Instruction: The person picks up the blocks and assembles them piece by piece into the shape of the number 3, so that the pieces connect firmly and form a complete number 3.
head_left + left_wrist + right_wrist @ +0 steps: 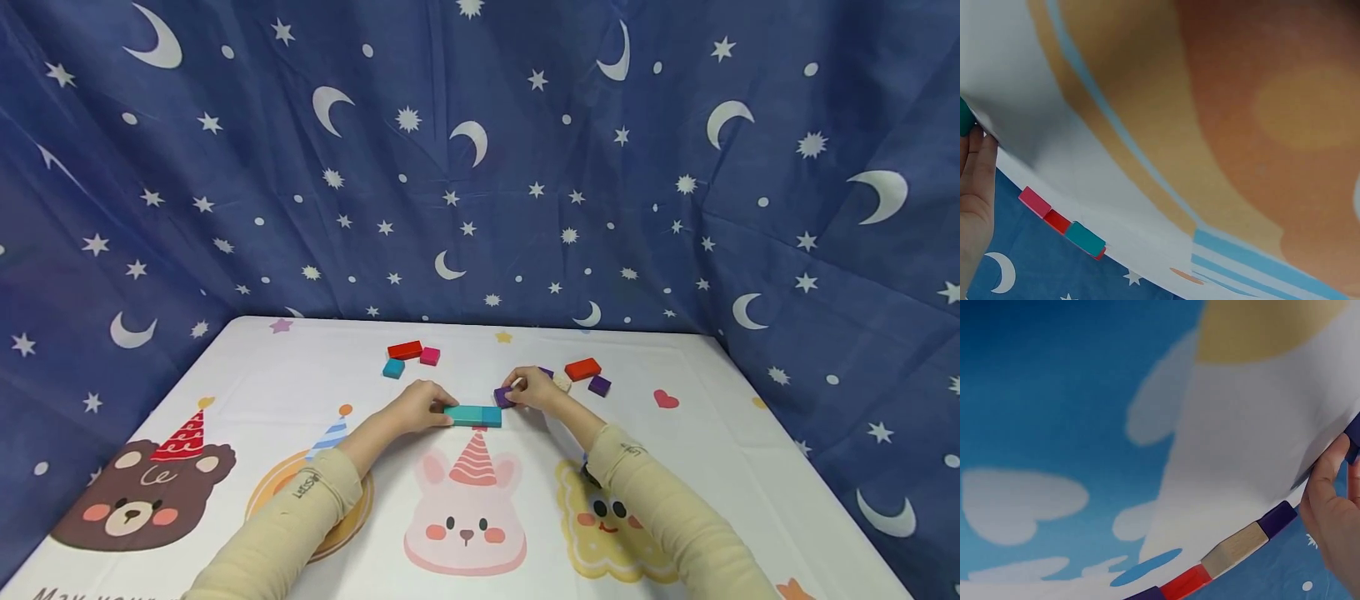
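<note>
Near the middle of the table, a long teal block (463,416) lies end to end with a short blue block (492,417). My left hand (420,407) grips the teal block's left end between thumb and fingers; only a bit of that block shows in the left wrist view, beside the hand (975,187). Just past the row's right end, a small purple block (502,397) is pinched in my right hand (534,388). In the right wrist view the fingers cover part of that block, at the frame's right edge.
Behind my left hand lie a red block (406,350), a pink block (430,357) and a blue block (393,368). Beyond my right hand are a red-orange block (582,369), a purple cube (600,386), a beige piece (562,382) and another purple block (1277,519). A star-patterned curtain (480,208) hangs behind.
</note>
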`<action>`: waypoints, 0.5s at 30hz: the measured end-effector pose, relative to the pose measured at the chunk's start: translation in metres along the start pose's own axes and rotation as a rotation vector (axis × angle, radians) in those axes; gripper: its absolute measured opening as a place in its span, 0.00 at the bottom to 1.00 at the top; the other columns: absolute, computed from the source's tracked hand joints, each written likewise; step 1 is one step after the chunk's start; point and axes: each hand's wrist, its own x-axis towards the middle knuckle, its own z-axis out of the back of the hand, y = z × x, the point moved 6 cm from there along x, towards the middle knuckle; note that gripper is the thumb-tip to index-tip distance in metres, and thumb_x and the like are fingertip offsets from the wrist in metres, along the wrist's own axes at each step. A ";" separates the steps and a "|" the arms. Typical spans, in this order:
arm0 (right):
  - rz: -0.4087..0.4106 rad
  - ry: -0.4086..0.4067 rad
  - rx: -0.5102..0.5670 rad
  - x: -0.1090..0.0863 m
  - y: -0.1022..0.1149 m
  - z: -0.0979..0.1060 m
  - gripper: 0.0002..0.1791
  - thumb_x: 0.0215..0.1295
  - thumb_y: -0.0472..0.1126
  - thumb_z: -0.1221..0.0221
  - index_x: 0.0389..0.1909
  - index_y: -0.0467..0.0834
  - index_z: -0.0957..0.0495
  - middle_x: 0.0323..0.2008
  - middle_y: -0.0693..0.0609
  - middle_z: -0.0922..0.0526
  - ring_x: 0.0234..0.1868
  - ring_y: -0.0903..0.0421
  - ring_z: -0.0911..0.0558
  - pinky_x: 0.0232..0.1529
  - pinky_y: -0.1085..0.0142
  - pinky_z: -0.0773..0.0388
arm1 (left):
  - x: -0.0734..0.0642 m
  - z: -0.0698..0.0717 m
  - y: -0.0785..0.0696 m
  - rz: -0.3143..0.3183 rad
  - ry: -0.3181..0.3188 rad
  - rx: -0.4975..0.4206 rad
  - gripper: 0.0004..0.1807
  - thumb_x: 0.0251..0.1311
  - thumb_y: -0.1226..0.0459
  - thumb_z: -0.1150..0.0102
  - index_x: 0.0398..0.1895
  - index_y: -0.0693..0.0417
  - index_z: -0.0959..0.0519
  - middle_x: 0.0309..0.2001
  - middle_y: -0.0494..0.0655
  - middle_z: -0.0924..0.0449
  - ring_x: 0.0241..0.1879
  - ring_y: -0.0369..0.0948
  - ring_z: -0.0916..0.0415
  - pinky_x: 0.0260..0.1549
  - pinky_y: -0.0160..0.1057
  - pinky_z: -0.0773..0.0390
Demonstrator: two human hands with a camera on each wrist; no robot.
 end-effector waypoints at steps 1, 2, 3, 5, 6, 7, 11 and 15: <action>0.008 0.002 -0.005 -0.001 0.000 0.000 0.08 0.61 0.31 0.42 0.41 0.35 0.22 0.23 0.51 0.27 0.24 0.60 0.29 0.23 0.74 0.30 | 0.000 0.000 0.000 0.004 0.001 0.000 0.15 0.51 0.67 0.32 0.44 0.60 0.16 0.43 0.51 0.15 0.46 0.44 0.23 0.52 0.46 0.25; 0.016 0.005 -0.009 -0.001 0.001 0.000 0.08 0.61 0.31 0.42 0.41 0.35 0.22 0.23 0.51 0.27 0.24 0.60 0.29 0.23 0.74 0.31 | 0.000 0.000 0.000 0.001 -0.001 0.005 0.15 0.51 0.67 0.32 0.44 0.60 0.16 0.43 0.51 0.15 0.46 0.44 0.23 0.52 0.46 0.25; 0.020 0.004 -0.011 -0.002 0.001 0.000 0.08 0.62 0.31 0.42 0.41 0.35 0.22 0.23 0.51 0.27 0.24 0.60 0.29 0.23 0.73 0.31 | 0.000 0.000 0.000 -0.003 0.001 0.006 0.15 0.51 0.67 0.32 0.44 0.60 0.16 0.43 0.51 0.15 0.46 0.45 0.23 0.52 0.46 0.25; 0.035 0.004 -0.006 -0.002 0.000 0.000 0.08 0.62 0.31 0.42 0.41 0.35 0.22 0.24 0.50 0.26 0.25 0.60 0.28 0.24 0.73 0.31 | 0.000 0.000 0.000 -0.004 0.002 0.001 0.15 0.51 0.67 0.33 0.45 0.59 0.17 0.43 0.51 0.15 0.46 0.45 0.23 0.52 0.46 0.25; 0.037 0.007 -0.004 -0.001 0.000 0.000 0.08 0.62 0.31 0.42 0.41 0.35 0.22 0.25 0.49 0.25 0.25 0.59 0.28 0.25 0.72 0.30 | 0.000 0.000 0.000 -0.006 -0.001 0.004 0.15 0.52 0.66 0.33 0.44 0.59 0.17 0.43 0.51 0.15 0.46 0.45 0.23 0.52 0.46 0.25; 0.046 0.012 0.001 -0.001 -0.001 0.000 0.08 0.61 0.31 0.42 0.41 0.34 0.22 0.25 0.47 0.24 0.26 0.59 0.28 0.26 0.72 0.29 | 0.000 0.000 0.000 -0.005 -0.003 0.006 0.15 0.52 0.66 0.33 0.44 0.59 0.16 0.43 0.51 0.15 0.47 0.45 0.23 0.52 0.46 0.25; 0.112 0.037 0.019 0.003 -0.005 -0.001 0.07 0.61 0.35 0.39 0.38 0.38 0.20 0.26 0.47 0.24 0.26 0.59 0.27 0.26 0.70 0.28 | -0.001 0.001 0.001 0.007 -0.004 -0.001 0.15 0.52 0.67 0.33 0.45 0.60 0.17 0.44 0.51 0.15 0.48 0.45 0.23 0.53 0.46 0.25; 0.093 0.038 -0.004 0.003 -0.005 -0.001 0.06 0.61 0.37 0.38 0.38 0.40 0.19 0.27 0.47 0.24 0.27 0.57 0.27 0.27 0.69 0.27 | -0.002 0.001 0.001 0.015 -0.004 -0.008 0.15 0.52 0.67 0.33 0.45 0.59 0.17 0.44 0.50 0.15 0.48 0.45 0.24 0.53 0.46 0.25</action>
